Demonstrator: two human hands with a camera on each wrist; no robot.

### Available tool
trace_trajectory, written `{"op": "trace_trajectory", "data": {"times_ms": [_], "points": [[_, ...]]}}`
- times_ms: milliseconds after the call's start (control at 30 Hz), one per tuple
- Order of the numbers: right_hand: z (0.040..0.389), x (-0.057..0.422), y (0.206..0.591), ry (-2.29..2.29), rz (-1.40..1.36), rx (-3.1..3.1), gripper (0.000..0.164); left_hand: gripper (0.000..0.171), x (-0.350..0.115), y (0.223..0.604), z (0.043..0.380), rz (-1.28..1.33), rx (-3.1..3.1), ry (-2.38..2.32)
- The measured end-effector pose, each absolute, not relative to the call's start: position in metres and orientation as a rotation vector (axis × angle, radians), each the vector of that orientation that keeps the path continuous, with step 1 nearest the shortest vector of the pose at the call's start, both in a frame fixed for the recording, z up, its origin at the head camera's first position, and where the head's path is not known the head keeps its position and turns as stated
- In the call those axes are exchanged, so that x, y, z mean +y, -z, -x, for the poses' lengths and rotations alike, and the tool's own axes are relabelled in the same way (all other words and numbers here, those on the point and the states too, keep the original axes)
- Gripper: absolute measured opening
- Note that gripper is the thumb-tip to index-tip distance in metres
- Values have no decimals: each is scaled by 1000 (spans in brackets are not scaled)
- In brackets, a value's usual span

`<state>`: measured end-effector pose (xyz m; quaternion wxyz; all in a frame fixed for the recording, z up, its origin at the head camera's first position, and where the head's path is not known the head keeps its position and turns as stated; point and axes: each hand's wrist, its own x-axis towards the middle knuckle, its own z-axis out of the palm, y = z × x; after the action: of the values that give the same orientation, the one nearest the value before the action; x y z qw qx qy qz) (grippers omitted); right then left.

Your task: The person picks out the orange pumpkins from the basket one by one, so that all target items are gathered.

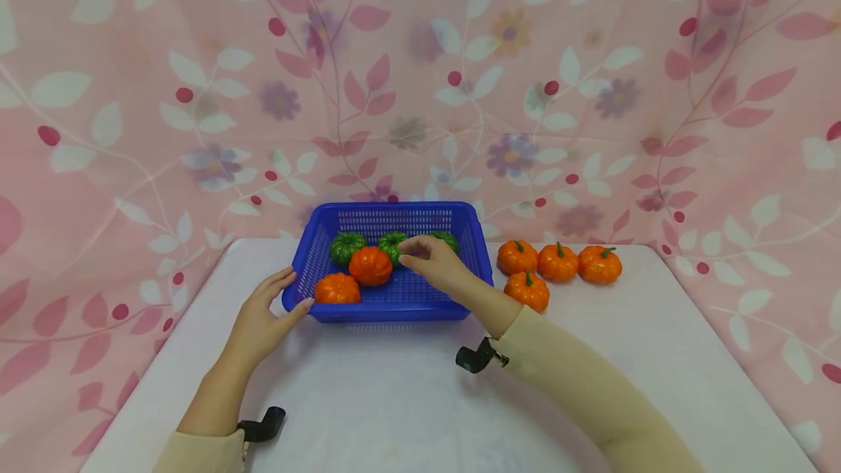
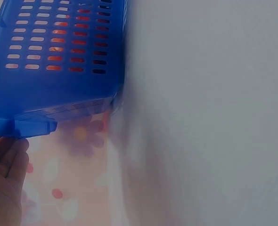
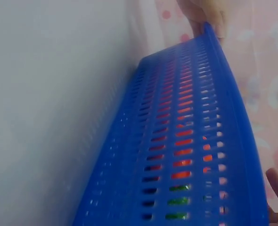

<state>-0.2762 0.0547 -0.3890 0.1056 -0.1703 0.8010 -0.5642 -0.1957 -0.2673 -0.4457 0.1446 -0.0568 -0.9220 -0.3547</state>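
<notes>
Hovering mid-frame: right hand [image 1: 436, 263], half-curled, nothing held. Blue basket [image 1: 394, 312] pinched at lower-left corner by left hand [image 1: 259, 322]. Four orange pumpkins [image 1: 558, 263], right of frame, shown by head view alone.

the right sleeve [image 1: 571, 378] is pale beige, long and plain, with soft creases and a straight-edged cuff. at that cuff sits a black mount [image 1: 474, 358], bent like a short elbow, with a small shiny bit too small to make out. beyond the right sleeve's cuff, the right hand [image 1: 434, 261] is bare. left of the right sleeve, the left sleeve [image 1: 200, 452] is the same beige and bears a matching black elbow [image 1: 263, 425]; the left hand [image 1: 261, 316] is bare too.
</notes>
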Motion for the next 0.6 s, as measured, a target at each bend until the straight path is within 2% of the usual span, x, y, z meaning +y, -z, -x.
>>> {"op": "trace_trajectory", "data": {"times_ms": [267,600], "points": [[291,23,390,1625,391,2305,38,76,-269,446,195,165,-2670,1028],[301,-4,398,1604,257,2337,36,75,-268,445,196,167,-2662,1025]]}}
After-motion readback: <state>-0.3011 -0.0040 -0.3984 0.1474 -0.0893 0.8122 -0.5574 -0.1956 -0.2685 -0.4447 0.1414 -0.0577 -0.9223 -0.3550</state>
